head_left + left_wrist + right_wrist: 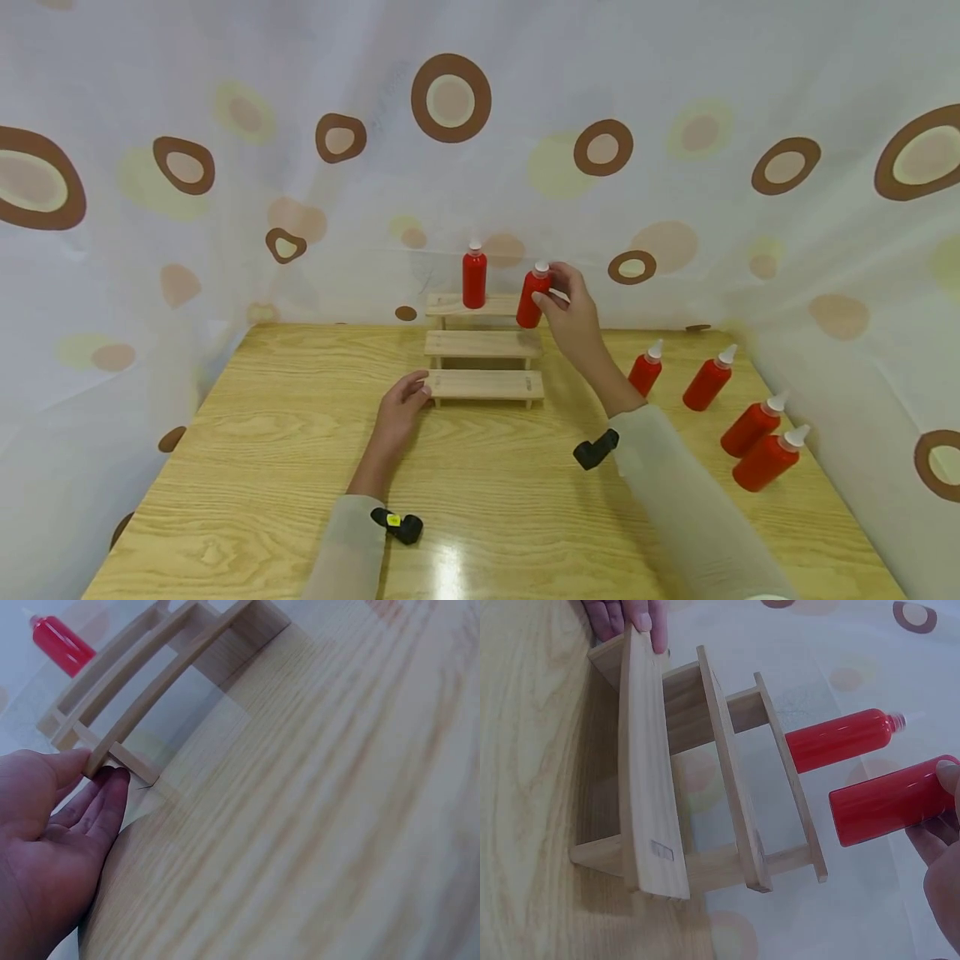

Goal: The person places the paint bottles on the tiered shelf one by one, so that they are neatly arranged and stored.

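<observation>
A three-step wooden rack stands against the back of the table. On its top step, one red squeeze bottle is upright. My right hand grips a second red squeeze bottle by its upper part, slightly tilted. In the right wrist view, that bottle's base is apart from the top step, with a gap between them. My left hand pinches the left end of the lowest step, thumb on one face and fingers on the other.
Several red squeeze bottles with white pointed tips, one of them a front bottle, stand on the right side of the wood-grain table. The nearest to the rack is a bottle partly behind my right forearm. A patterned curtain hangs behind.
</observation>
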The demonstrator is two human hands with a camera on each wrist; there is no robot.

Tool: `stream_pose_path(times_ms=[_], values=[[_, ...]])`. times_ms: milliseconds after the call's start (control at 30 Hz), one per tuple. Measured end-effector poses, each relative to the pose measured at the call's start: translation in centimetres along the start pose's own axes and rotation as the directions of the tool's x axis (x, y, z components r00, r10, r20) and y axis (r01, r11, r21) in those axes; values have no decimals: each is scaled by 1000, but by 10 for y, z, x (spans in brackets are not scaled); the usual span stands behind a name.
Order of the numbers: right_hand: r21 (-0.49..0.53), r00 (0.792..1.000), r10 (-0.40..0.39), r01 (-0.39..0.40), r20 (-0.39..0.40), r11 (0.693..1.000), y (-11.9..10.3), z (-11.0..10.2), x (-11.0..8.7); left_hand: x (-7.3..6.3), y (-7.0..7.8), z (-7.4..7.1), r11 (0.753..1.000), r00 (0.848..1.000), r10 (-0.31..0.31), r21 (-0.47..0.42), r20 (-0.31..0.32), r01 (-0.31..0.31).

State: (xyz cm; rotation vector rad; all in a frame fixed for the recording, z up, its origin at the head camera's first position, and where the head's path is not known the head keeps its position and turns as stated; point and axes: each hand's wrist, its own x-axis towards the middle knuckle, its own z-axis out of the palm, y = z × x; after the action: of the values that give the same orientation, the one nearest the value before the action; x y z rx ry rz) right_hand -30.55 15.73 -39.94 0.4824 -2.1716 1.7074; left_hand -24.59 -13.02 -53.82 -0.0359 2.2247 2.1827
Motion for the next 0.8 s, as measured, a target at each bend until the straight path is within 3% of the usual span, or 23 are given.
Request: stream_pose_path(times_ms=[400, 800], values=[[-32, 999, 28, -28, 15, 999, 9, 23, 39, 1, -2, 0, 1000, 1000, 5, 8, -9, -5], [-34, 996, 80, -79, 32, 996, 24, 27, 57, 1, -2, -1, 1000, 1000, -13, 3, -13, 13]])
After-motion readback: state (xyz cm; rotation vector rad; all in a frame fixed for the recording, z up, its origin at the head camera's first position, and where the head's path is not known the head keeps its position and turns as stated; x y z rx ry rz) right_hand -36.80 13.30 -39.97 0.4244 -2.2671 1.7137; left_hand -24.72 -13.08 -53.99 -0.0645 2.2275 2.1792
